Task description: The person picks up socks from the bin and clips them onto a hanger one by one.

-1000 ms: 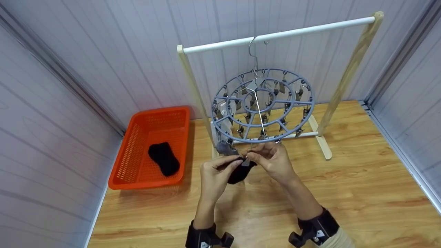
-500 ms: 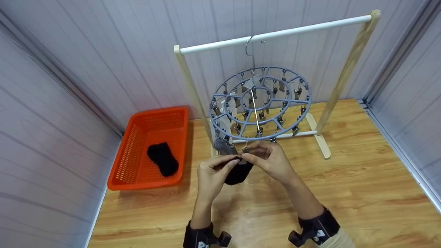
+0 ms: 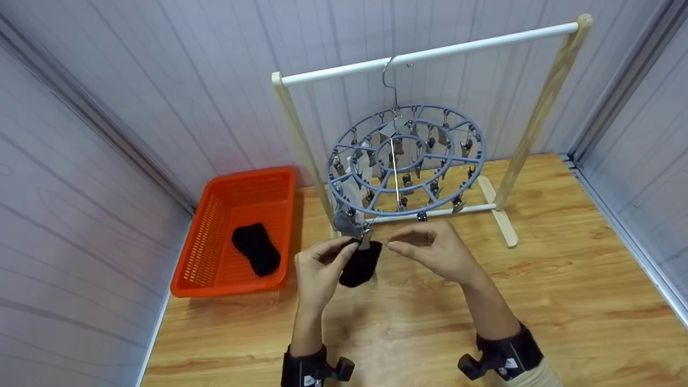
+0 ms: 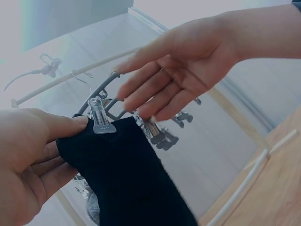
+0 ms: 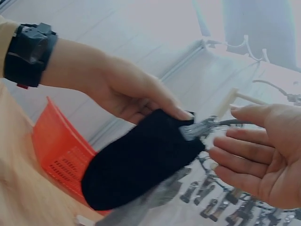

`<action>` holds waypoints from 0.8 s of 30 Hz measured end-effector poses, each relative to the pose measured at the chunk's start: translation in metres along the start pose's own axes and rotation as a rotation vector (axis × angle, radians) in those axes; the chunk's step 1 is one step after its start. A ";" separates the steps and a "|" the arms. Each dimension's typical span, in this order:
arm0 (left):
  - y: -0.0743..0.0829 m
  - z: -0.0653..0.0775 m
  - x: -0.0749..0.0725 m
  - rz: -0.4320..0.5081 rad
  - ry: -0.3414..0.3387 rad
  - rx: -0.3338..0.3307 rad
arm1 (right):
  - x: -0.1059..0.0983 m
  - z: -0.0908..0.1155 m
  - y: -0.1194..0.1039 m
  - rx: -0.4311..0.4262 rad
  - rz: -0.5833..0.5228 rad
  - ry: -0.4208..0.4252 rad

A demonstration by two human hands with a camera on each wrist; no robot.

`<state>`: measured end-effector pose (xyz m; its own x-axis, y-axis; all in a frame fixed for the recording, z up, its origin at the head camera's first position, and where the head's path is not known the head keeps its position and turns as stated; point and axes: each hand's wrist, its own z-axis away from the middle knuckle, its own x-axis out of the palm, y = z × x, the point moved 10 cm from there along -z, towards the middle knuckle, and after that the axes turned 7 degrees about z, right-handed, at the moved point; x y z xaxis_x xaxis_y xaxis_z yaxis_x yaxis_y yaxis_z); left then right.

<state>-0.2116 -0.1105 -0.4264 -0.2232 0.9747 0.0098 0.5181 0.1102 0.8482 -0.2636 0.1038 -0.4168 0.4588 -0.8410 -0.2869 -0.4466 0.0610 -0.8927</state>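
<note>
A black sock (image 3: pixel 361 266) hangs by its cuff from a metal clip (image 4: pixel 100 117) at the near left edge of the round grey drying hanger (image 3: pixel 406 214). My left hand (image 3: pixel 321 274) pinches a corner of that cuff between thumb and fingers, beside the clip. Just to the right of the sock, my right hand (image 3: pixel 438 252) is apart from it, fingers loosely bent and holding nothing. In the left wrist view its palm faces the clip. A grey sock (image 3: pixel 346 222) hangs behind the black one, partly hidden.
An orange basket (image 3: pixel 183 269) on the wooden floor (image 3: pixel 564 301) at left holds another black sock (image 3: pixel 256 249). The hanger hooks onto the white bar (image 3: pixel 484 45) of a wooden-legged rack, with several clips dangling. Panelled walls (image 3: pixel 226 97) stand behind and on both sides.
My right hand has let go of the clip and moved right. The clip now grips the sock's cuff. My left hand and the sock have shifted slightly left.
</note>
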 end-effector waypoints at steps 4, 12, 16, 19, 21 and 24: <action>0.001 -0.001 -0.007 -0.013 0.029 0.006 | -0.010 0.003 -0.009 -0.068 0.018 0.015; 0.001 -0.003 -0.022 -0.010 0.077 0.002 | -0.040 0.006 -0.015 -0.122 0.085 0.208; 0.002 -0.003 -0.027 -0.003 0.083 0.003 | -0.047 0.007 -0.012 -0.090 0.213 0.288; 0.004 -0.003 -0.028 0.004 0.080 0.011 | -0.048 0.007 -0.008 -0.055 0.297 0.313; 0.005 -0.003 -0.029 0.003 0.082 0.017 | -0.046 0.005 -0.005 -0.033 0.315 0.313; 0.006 -0.003 -0.029 -0.002 0.082 0.020 | -0.042 0.004 -0.002 -0.009 0.321 0.311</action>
<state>-0.2050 -0.1392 -0.4202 -0.2904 0.9555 0.0521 0.5339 0.1167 0.8374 -0.2792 0.1412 -0.4043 0.0440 -0.9021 -0.4294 -0.5357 0.3415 -0.7723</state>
